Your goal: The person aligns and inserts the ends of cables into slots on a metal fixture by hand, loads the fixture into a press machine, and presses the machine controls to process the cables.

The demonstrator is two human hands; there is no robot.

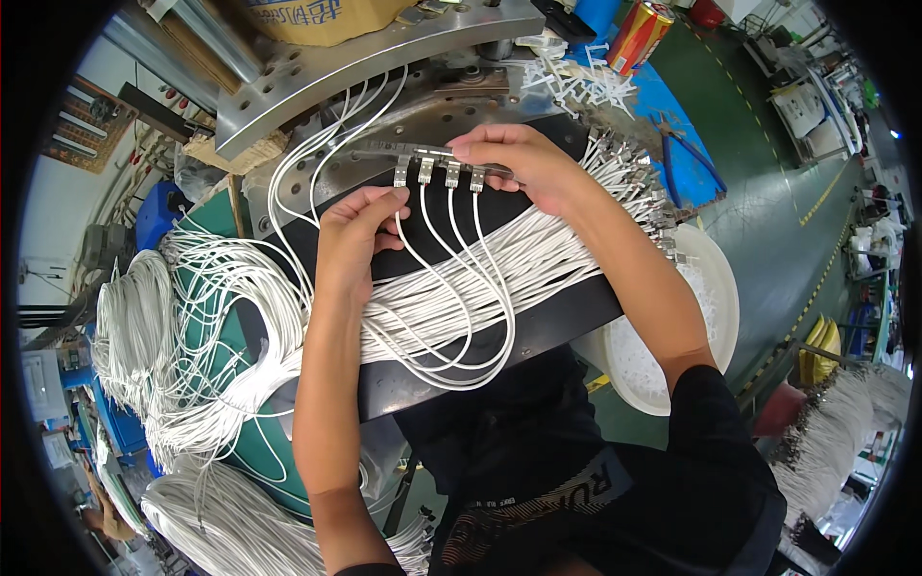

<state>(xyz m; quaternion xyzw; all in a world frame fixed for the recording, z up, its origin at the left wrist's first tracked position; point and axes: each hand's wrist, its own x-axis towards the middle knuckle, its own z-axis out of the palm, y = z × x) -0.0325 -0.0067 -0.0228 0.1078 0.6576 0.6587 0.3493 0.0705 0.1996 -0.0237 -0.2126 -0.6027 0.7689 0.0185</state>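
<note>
My right hand (523, 158) pinches a narrow, see-through strip (415, 151) near its right end. Several silver metal connectors (452, 175) hang in a row along that strip, each on a white cable (449, 223). At the row's left end, my left hand (353, 230) grips the leftmost connector (400, 177) between thumb and fingers. From the row the cables loop down over a thick bundle of white cables (519, 252). This bundle lies across a black board (576, 309) in front of me, its connector ends (634, 178) fanned out at the right.
A steel machine plate (384, 43) with holes stands at the back. Blue-handled pliers (677, 163), a can (641, 38) and scattered white plastic pieces (576, 84) lie at the back right. A white tub (725, 288) sits right. Coiled cables (134, 336) fill the left.
</note>
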